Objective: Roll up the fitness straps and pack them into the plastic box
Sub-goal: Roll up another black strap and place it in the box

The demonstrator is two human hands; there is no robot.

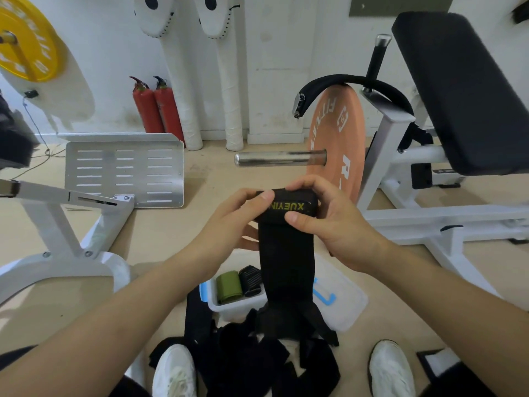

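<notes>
Your fingers (pixel 299 185) are curled around a partly rolled black strap (pixel 289 207). Your right hand (pixel 332 227) wraps the roll's right end, with the fingers over the top and the thumb pressed on its near face. Your left hand (pixel 229 222) pinches the left end, thumb on top beside the yellow lettering "XUEYIN". Both hands hold the roll in the air in front of you, above the floor. The unrolled tail of the strap hangs straight down from the roll between your forearms. Its lower end reaches a heap of loose black straps (pixel 243 356) lying on the floor between your white shoes (pixel 175 371).

Just beyond that heap sits the plastic box (pixel 226 308), open, with a blue clip on its left end. Side by side inside it are a green rolled strap (pixel 228 286) and a black rolled strap with pale stripes (pixel 250 280). The hanging tail hides the box's right part. The lid (pixel 347 308) lies flat on the floor to the right of the box, with a blue clip on it.

Farther out, an orange weight plate (pixel 339 144) sits on a steel sleeve (pixel 279 159) of a white machine with a black pad (pixel 463 90). Two red fire extinguishers (pixel 157 108) stand against the wall, and a yellow plate (pixel 25 38) is at the upper left.
</notes>
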